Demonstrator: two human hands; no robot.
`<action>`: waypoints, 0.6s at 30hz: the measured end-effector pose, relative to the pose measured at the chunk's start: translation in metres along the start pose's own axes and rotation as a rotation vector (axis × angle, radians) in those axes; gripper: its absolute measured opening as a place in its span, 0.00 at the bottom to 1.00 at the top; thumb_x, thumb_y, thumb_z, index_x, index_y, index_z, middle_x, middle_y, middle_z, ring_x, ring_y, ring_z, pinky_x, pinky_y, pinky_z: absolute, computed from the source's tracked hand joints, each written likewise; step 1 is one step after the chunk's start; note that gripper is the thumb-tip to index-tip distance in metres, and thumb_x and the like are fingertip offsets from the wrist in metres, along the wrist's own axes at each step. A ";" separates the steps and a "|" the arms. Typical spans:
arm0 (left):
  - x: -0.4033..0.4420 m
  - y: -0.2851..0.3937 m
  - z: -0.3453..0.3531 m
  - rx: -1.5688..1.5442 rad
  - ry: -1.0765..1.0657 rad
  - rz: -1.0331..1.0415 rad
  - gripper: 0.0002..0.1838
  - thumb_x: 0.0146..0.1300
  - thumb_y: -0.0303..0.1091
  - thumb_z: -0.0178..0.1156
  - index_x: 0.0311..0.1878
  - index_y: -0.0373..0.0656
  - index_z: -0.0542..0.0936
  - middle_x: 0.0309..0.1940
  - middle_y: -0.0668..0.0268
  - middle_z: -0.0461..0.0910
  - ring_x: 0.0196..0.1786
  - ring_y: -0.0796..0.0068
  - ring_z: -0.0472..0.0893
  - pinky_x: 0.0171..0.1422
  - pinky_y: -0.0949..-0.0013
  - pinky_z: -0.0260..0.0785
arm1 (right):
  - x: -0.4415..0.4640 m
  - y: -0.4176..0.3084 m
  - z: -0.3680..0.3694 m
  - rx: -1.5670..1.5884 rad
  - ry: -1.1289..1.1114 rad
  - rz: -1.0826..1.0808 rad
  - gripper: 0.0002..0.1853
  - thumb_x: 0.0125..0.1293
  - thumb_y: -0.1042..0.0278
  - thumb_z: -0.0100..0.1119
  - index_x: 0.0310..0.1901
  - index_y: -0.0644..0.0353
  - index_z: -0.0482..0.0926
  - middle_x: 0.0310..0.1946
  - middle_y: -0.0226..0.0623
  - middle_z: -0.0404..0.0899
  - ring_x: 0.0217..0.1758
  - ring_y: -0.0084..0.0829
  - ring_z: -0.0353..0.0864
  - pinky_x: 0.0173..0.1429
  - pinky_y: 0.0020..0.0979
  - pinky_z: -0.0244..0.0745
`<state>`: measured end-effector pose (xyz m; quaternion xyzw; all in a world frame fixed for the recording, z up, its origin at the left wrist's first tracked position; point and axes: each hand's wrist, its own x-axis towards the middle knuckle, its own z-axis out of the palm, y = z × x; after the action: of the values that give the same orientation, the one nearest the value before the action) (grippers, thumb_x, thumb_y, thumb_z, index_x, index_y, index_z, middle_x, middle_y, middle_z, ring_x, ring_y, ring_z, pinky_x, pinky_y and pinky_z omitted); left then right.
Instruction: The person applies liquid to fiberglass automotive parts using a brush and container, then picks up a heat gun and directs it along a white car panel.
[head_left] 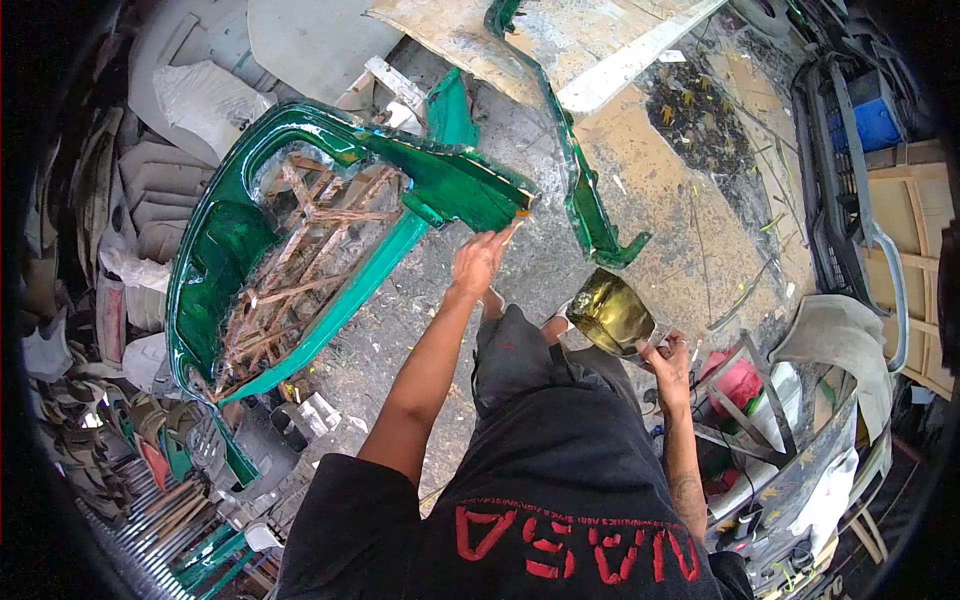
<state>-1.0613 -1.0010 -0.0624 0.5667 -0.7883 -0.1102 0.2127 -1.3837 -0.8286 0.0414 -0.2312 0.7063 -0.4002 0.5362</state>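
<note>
Head camera, and from where I'm standing the risky bit is that tub of yellowish stuff, tipped towards the middle of the frame: if the right hand, clamped on its rim, tilts any further, I reckon it could slop out. The left hand has its fingers bunched right by the end of the big green part, left of centre; can't tell if they're closed on something thin. That part looks glossy, maybe wet, so a careless knuckle might smear it or get stuck. Wooden sticks crisscross inside it. Floor's grey and splotchy, another green strip sits upper centre, and clutter crowds both sides, with a blue container upper right.
</note>
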 end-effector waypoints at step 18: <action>0.000 0.012 0.004 -0.058 -0.149 0.031 0.16 0.61 0.30 0.54 0.52 0.49 0.77 0.34 0.57 0.79 0.36 0.52 0.78 0.42 0.55 0.73 | 0.005 -0.008 -0.002 -0.060 -0.086 0.064 0.34 0.54 0.63 0.66 0.57 0.64 0.58 0.49 0.36 0.72 0.46 0.28 0.75 0.45 0.30 0.74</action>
<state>-1.0731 -0.9969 -0.0607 0.5382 -0.8071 -0.1716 0.1715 -1.3883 -0.8361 0.0457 -0.2416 0.7012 -0.3512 0.5715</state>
